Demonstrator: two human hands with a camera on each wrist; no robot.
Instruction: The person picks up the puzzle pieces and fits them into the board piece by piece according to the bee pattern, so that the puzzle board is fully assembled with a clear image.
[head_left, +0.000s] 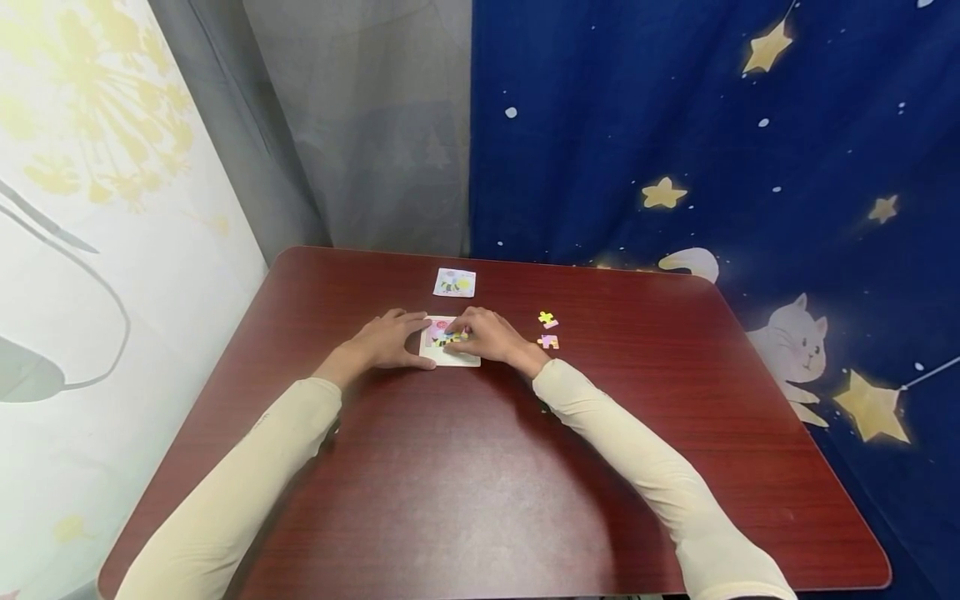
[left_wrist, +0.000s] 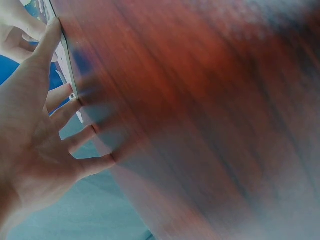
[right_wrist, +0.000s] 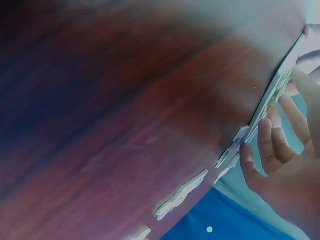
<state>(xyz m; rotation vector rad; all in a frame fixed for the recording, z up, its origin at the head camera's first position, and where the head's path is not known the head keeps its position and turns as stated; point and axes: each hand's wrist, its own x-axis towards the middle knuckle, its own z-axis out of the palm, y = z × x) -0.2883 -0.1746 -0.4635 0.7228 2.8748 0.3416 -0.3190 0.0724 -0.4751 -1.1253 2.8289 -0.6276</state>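
Observation:
A small jigsaw puzzle (head_left: 437, 340) lies in a cream tray (head_left: 459, 362) on the table, showing a bee picture with a red patch. My left hand (head_left: 384, 340) steadies the tray's left side, its thumb at the near edge and spread straight fingers at the far edge. Over the right half of the puzzle my right hand (head_left: 491, 335) pinches a jigsaw piece with bent fingers and thumb; the hand hides most of it. In the right wrist view the fingertips (right_wrist: 278, 111) of that hand reach down to the tray.
Two loose jigsaw pieces, one yellow and pink (head_left: 547, 319) and one pale purple (head_left: 550, 342), lie right of the tray. A printed bee card (head_left: 454, 282) lies behind it. The red-brown table (head_left: 450, 467) meets grey and blue curtains at the back.

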